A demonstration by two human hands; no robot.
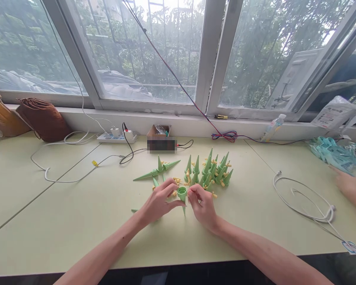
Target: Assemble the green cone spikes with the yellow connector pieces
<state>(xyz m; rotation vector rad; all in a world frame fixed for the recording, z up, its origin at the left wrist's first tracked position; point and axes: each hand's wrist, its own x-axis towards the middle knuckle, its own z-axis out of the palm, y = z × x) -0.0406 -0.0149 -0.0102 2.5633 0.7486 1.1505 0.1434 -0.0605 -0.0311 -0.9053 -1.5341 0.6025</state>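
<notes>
My left hand [160,200] holds a green cone [182,194], its round open end up and its point down, between thumb and fingers. Close against the cone's right side is my right hand [202,205], fingers pinched; what they grip is too small to make out. Behind the hands, many upright green cones [207,170] with yellow fittings stand in a cluster. To their left lie more green cones [150,174], one pointing up. A thin green tip [135,210] shows beside my left forearm, the rest hidden by it.
A power strip [117,137], a small box [159,130] and a bottle [273,127] line the back edge. A coiled white cable [302,215] lies at right. Another person's hand [351,184] is near blue-green plastic bags [332,154]. A brown bag [44,118] sits at left.
</notes>
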